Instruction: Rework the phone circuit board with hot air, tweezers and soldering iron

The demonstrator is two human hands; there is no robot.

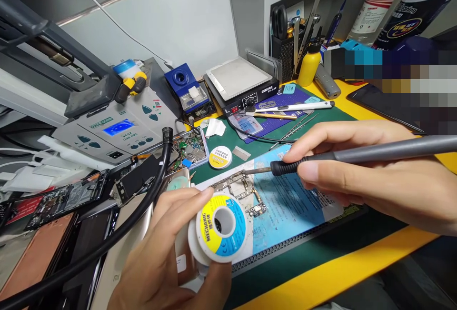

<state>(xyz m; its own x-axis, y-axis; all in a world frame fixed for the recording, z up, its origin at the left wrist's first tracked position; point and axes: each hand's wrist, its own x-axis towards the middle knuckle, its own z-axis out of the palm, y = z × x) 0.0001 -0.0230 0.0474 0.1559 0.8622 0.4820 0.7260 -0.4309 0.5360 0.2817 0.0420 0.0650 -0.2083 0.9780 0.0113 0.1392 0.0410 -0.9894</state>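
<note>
Solder spool [221,226], white with a yellow and blue "MECHANIC" label, sits in the grip of the left hand [160,262]. It is at about 2 o'clock from the palm, with the thumb laid across its upper rim at 11 o'clock and a fingertip under its lower edge at 6 o'clock. The label faces the camera.

At 1 o'clock from the spool, and just beside it, a bare phone circuit board [238,190] lies on a blue work mat [285,200]. The spool's upper right edge covers part of the board.

The right hand [364,176] pinches a soldering iron [357,154] like a pen, thumb below and fingers above the black grip. The grey handle runs off towards 3 o'clock. The tip points to 9 o'clock and ends at the board's upper edge. I cannot tell whether it touches the board.

At 12 o'clock from the spool stands a small round flux tin [220,156]. Beyond the tin, at 12 to 1 o'clock, is a black heating plate [238,79], and a blue tip-cleaner stand [186,87] is to its left. A grey soldering station [117,129] with a lit blue display sits at 10 o'clock from the spool. A black hose [107,243] curves down from it past the left wrist. A yellow bottle [309,65] stands at 1 o'clock, well apart.
</note>
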